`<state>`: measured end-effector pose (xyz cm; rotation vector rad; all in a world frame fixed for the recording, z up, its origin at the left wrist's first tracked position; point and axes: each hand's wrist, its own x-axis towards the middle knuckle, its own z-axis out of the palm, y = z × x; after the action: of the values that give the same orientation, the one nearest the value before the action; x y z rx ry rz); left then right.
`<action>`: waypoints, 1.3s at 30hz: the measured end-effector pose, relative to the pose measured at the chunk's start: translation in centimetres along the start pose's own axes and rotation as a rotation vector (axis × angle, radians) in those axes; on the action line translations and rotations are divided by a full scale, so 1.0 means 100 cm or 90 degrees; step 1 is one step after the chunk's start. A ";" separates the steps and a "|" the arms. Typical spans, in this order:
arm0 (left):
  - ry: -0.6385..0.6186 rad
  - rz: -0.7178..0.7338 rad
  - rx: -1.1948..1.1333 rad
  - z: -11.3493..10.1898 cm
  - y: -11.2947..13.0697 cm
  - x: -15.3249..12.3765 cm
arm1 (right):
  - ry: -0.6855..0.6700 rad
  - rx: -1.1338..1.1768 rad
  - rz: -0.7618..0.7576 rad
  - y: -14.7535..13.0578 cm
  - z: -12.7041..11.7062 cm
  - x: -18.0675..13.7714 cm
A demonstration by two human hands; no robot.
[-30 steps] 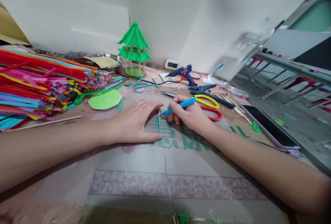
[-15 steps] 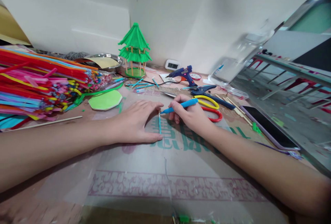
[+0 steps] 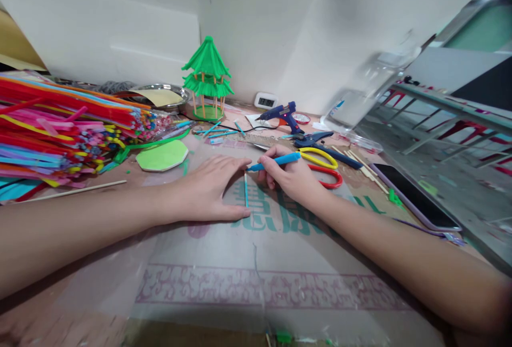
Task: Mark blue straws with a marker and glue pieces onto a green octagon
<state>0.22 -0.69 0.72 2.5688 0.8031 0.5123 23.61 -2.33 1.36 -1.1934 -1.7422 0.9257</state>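
Note:
My left hand point(image 3: 210, 187) lies flat on the cardboard sheet point(image 3: 256, 240), fingers stretched out, its index fingertip and thumb pinning the two ends of a thin light-blue stick point(image 3: 246, 191). My right hand point(image 3: 290, 176) is closed on a blue pen point(image 3: 274, 162), held like a marker. The pen's tip sits just above the stick's far end, close to my left index fingertip.
A big pile of coloured pipe cleaners point(image 3: 60, 128) fills the left. A green pagoda model point(image 3: 207, 77), green octagon point(image 3: 162, 155), blue glue gun point(image 3: 282, 113), yellow and red scissors point(image 3: 324, 163), pliers point(image 3: 326, 144) and a phone point(image 3: 416, 195) lie around.
The pen tip has crept up along the stick from near its upper part to just past its far end. My left hand has stayed put.

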 end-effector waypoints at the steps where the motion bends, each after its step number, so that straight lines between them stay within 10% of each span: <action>1: 0.002 -0.002 -0.002 0.000 0.000 0.000 | -0.001 0.003 0.004 0.000 0.000 0.000; 39: -0.002 0.000 0.023 -0.003 0.002 -0.002 | -0.037 0.010 0.030 -0.007 -0.001 -0.004</action>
<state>0.06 -0.87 1.01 2.6022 0.8186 0.4982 23.56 -2.84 1.92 -1.2130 -1.7551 1.0100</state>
